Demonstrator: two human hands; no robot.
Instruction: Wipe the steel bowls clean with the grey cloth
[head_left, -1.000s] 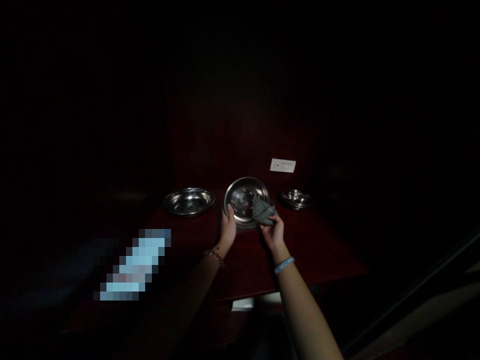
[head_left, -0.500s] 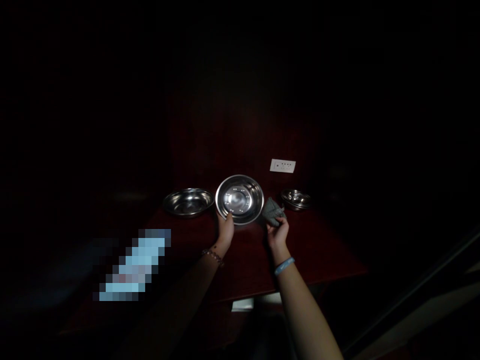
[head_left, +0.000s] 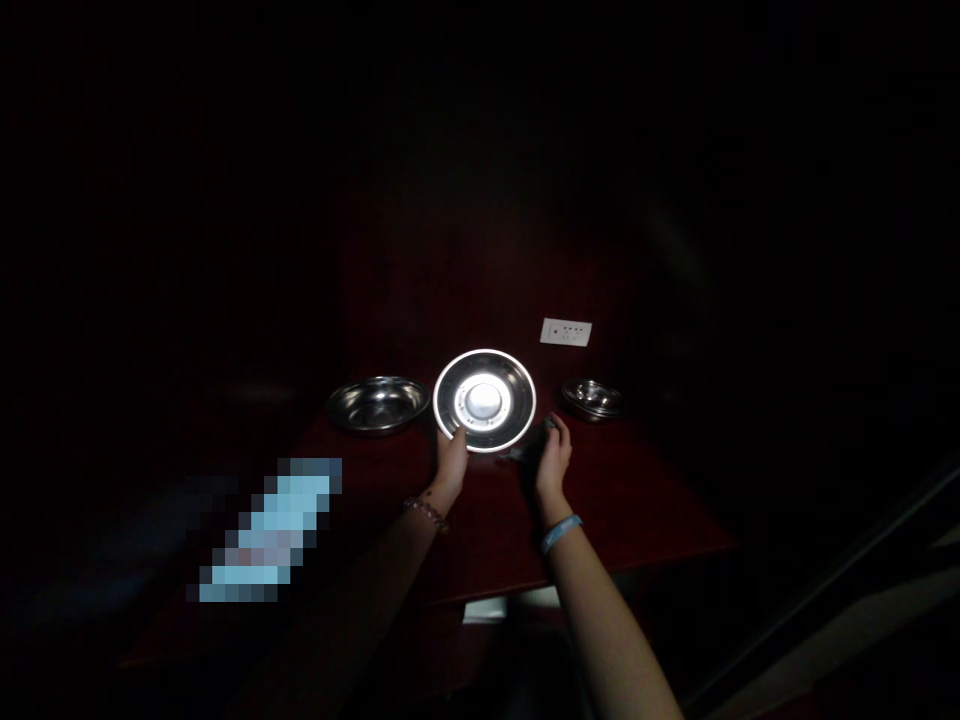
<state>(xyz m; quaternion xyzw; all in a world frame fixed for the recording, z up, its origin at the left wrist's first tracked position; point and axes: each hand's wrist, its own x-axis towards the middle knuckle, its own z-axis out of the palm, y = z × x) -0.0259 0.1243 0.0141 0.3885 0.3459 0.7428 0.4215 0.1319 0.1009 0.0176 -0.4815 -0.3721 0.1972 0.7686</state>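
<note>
A shiny round metal bowl (head_left: 484,400) is tilted with its inside facing me, above the dark red table (head_left: 630,510). My left hand (head_left: 451,462) grips its lower left rim, thumb over the edge. Just right of the bowl, my right hand (head_left: 553,455) is closed on a grey cloth (head_left: 517,454), most of which is hidden by the hand and shadow. A wider metal bowl (head_left: 379,405) rests on the table to the left. On the right sit small stacked metal bowls (head_left: 592,398).
A white socket plate (head_left: 566,332) is on the dark red wall behind the table. At the left lies a bright pixelated rectangle (head_left: 270,530). Pale objects (head_left: 485,610) show below the table's front edge. The surroundings are very dark.
My right hand has turned and shifted slightly left, and the cloth now hangs lower and shows less. The held bowl has moved slightly right, with brighter reflections.
</note>
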